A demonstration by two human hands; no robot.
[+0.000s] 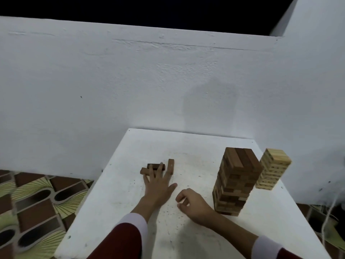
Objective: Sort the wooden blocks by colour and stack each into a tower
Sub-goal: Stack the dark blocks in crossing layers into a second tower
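A white plastered wall (130, 81) backs the white square table (115, 202), which stands on patterned brown-and-green floor tiles (33, 200). The tall brown wooden-block tower (236, 182) stands upright at the right, with the shorter pale wooden-block tower (273, 169) just behind it. The left hand (158, 186), fingers spread flat, touches three loose dark brown wooden blocks (155, 166): two lie crosswise, one points toward the wall. The right hand (194, 204) rests loosely curled, holding nothing. No writing is legible.
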